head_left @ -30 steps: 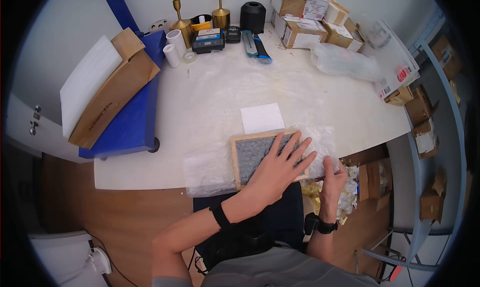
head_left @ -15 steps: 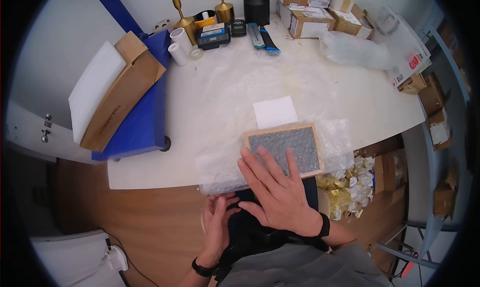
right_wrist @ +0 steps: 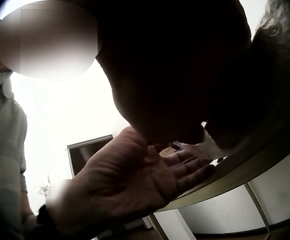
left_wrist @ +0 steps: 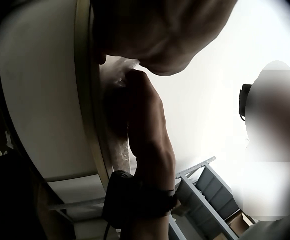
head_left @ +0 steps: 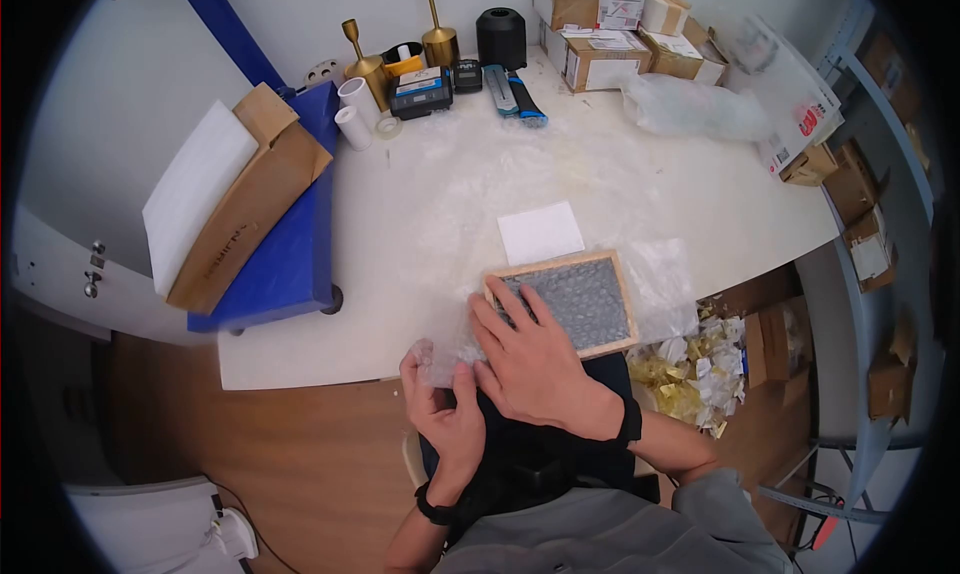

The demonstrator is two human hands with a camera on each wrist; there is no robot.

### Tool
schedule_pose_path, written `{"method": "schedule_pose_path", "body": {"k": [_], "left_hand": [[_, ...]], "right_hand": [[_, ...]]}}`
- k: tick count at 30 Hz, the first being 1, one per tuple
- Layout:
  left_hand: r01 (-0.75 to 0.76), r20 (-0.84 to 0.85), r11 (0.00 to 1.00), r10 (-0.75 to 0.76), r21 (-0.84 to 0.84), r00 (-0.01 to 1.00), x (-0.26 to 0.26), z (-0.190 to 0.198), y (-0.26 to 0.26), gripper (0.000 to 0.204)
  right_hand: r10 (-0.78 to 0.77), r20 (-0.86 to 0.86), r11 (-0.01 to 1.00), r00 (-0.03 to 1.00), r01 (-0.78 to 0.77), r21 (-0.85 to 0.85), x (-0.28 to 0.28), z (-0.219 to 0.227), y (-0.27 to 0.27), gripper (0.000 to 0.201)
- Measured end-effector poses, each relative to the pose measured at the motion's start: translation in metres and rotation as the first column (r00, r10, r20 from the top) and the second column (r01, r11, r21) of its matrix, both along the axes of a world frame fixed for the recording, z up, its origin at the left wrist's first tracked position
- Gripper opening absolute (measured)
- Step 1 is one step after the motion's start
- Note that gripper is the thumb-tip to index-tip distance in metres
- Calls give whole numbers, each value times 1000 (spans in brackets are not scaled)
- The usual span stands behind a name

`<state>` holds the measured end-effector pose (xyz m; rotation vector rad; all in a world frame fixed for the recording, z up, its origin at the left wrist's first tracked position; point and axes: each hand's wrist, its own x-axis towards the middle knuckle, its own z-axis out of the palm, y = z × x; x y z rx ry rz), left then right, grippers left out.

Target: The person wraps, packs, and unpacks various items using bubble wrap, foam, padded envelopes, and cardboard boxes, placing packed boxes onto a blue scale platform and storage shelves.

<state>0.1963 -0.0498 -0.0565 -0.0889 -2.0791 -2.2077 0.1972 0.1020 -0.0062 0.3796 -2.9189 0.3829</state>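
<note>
A wood-framed object (head_left: 572,292) with a bubble-textured grey face lies at the table's front edge, on a sheet of bubble wrap (head_left: 668,286). Over its left side, my right hand (head_left: 540,369) rests with extended fingers. Just left of that, my left hand (head_left: 445,419) pinches the wrap's left end, partly lifted, between thumb and fingers. In the left wrist view the right hand (left_wrist: 147,115) is beside the clear wrap (left_wrist: 120,155). The left palm (right_wrist: 130,185) shows in the right wrist view. A white card (head_left: 540,233) lies behind the frame.
Paper rolls (head_left: 353,128), a black device (head_left: 420,96), cutters (head_left: 515,94) and brass holders (head_left: 440,44) stand at the back. Small cartons (head_left: 605,59) are stacked back right, near a clear plastic bag (head_left: 695,109). A long carton (head_left: 240,214) leans at left.
My left hand has left the framed object and now pinches the wrap's left end. My right hand has moved from the wrap's right end onto the frame's left side.
</note>
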Motion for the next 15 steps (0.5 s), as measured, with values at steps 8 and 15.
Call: {"method": "schedule_pose_path", "body": {"k": [8, 15], "left_hand": [[94, -544, 914, -315, -396, 778, -16, -5, 45, 13], [107, -482, 718, -562, -688, 672, -33, 3, 30, 30]], "right_hand": [[-2, 19, 361, 1000, 18, -932, 4, -9, 28, 64], [-134, 119, 355, 984, 160, -921, -3, -3, 40, 73]]}}
